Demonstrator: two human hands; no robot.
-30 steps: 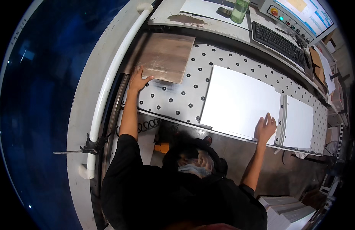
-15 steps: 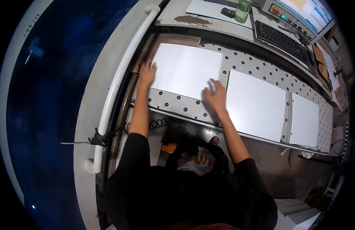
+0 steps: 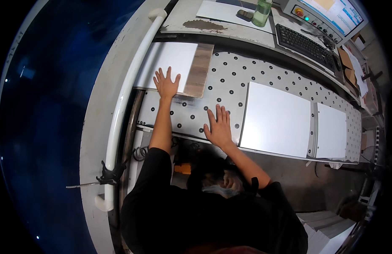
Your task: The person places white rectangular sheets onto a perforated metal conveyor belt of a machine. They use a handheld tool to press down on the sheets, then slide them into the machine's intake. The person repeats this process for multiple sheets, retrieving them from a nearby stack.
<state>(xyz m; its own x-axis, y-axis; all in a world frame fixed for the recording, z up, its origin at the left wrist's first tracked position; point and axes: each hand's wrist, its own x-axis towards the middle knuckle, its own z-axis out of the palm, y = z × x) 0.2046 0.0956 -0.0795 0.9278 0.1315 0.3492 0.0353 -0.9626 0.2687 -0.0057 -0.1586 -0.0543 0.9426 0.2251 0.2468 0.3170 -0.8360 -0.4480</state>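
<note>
Lying under left fingers (image 3: 168, 74), white panel (image 3: 172, 57)

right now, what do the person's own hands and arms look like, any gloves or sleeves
The left hand and the right hand are both gloveless, with no ring or watch to be seen. Plain black sleeves end around the elbows, leaving the forearms bare. No markings show on the sleeves.

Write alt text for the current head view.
A person's left hand spreads over the near edge of a white panel lying on a brown board; the right hand is open over the dotted table, contact unclear. A larger white panel and a narrower one lie to the right.
</note>
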